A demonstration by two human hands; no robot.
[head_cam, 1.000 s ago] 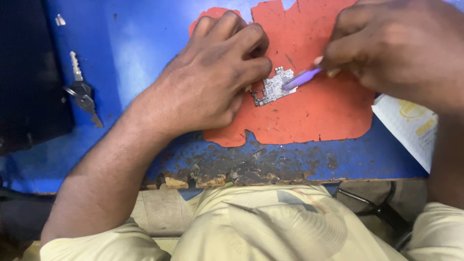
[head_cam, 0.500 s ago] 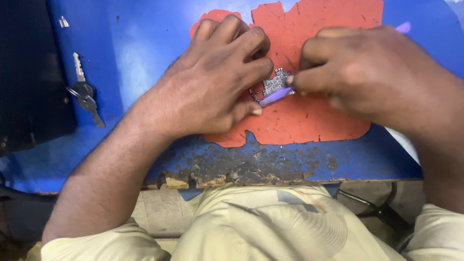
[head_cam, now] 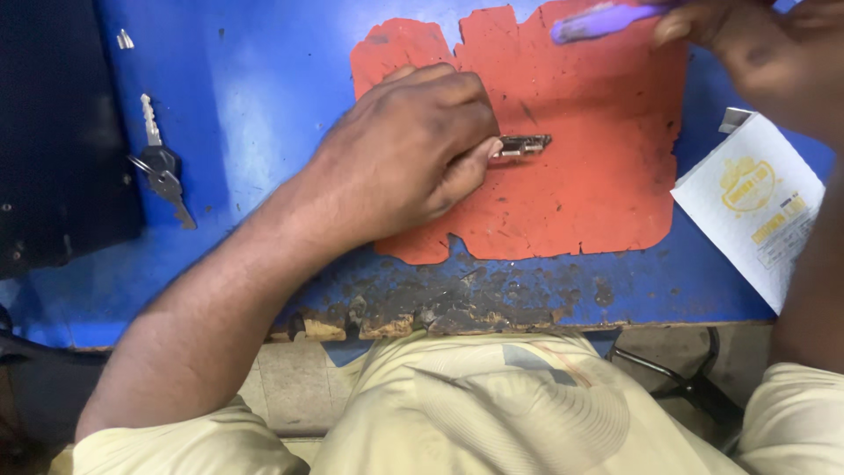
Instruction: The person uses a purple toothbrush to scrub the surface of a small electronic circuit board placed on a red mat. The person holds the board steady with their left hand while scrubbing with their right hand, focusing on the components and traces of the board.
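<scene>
At the far left of the worn blue bench [head_cam: 264,88], two keys [head_cam: 161,167] lie well apart from the work. Farther right, the left hand [head_cam: 409,154] pinches a small circuit board [head_cam: 520,145], tipped on edge, over a torn orange mat [head_cam: 580,189] that likely shields the bench. Upper right, the right hand [head_cam: 756,53] grips a purple tool [head_cam: 602,19], lifted away. A printed paper [head_cam: 756,207] lies rightmost.
</scene>
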